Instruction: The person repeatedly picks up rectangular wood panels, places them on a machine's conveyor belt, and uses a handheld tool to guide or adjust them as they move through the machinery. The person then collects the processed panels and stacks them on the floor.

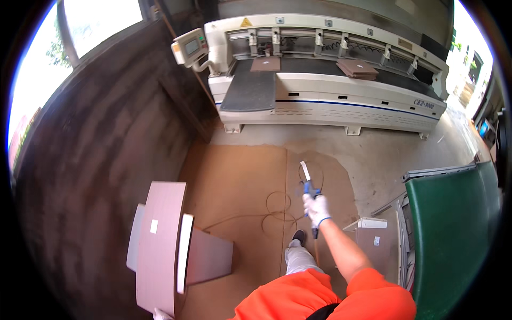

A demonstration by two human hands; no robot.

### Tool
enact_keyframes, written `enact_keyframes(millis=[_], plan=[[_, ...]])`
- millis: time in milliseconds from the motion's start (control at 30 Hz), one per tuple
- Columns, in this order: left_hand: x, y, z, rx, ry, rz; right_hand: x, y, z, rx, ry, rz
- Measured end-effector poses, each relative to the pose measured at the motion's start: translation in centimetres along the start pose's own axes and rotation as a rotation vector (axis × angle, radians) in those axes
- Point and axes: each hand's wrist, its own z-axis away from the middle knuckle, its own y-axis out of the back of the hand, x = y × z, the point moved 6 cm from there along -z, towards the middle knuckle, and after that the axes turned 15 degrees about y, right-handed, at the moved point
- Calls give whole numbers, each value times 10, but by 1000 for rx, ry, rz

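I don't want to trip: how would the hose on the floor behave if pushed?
The hose looks floppy, as it curls in loose loops. Being thin, it is probably light for its length. Its crossing loops might snag the nearby shoe.

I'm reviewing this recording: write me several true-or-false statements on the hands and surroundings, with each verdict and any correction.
1. The right hand holds a blue-and-black tool. True.
2. The right hand is bare. False: it wears a white glove.
3. The left hand is at the near end of a pinkish-brown panel. True.
4. The large green surface is on the person's left. False: the green surface is on the right.
5. Boards lie on the white machine. True.
6. The control box is at the machine's right end. False: the control box is at its left end.
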Motion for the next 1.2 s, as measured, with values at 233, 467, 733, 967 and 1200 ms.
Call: enact_keyframes(millis=[233, 467, 733, 967, 1200], plan=[[166, -31, 163, 623, -83, -103, -45, 73, -200, 143, 117, 580], [536, -115, 441, -187, -678, 635, -110, 78, -349, 288, 156, 404], [967, -233, 716, -588, -1298, 853, -105, 109, -532, 349, 78, 250], [1381, -322, 935, -133, -1529, 646, -71, 27, -735, 341, -170, 238], [1632, -411, 1054, -41, -1229, 135, -117, -18, -894, 57, -284, 294]])
